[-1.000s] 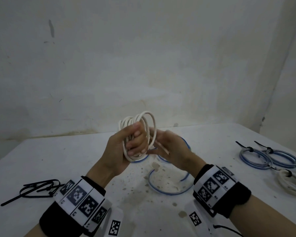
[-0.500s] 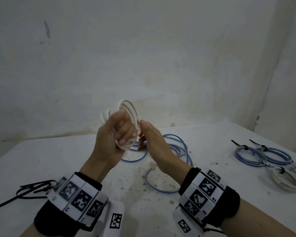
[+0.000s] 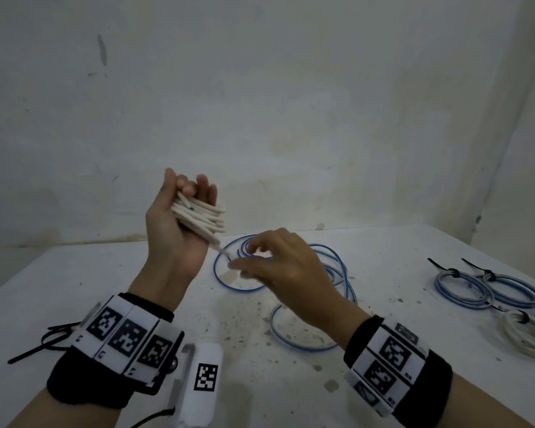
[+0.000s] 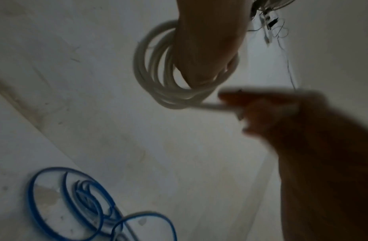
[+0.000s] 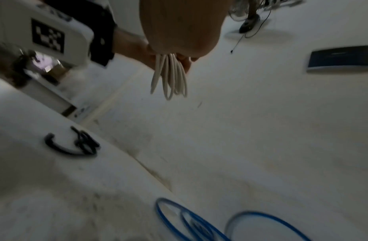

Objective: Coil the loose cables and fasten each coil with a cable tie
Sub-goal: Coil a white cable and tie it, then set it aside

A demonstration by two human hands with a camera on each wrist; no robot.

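Observation:
My left hand (image 3: 183, 193) is raised above the table and grips a white cable coil (image 3: 203, 219), whose loops lie stacked across the palm. In the left wrist view the coil (image 4: 156, 81) hangs round the fingers. The cable's free end (image 4: 216, 106) runs out to my right hand (image 3: 244, 267), which pinches it just below and right of the coil; that hand (image 4: 302, 130) is blurred. From the right wrist the coil (image 5: 170, 76) shows edge-on. A loose blue cable (image 3: 291, 288) sprawls on the table under the right hand.
Black cable ties (image 3: 53, 338) lie at the table's left edge. Two tied blue coils (image 3: 457, 285) (image 3: 513, 291) and a tied white coil (image 3: 531, 335) sit at the right. The stained white table (image 3: 260, 350) meets a wall close behind.
The left hand has lifted the white coil and turned it palm-up. The right hand has drawn away from the coil, down and to the right, with the free end.

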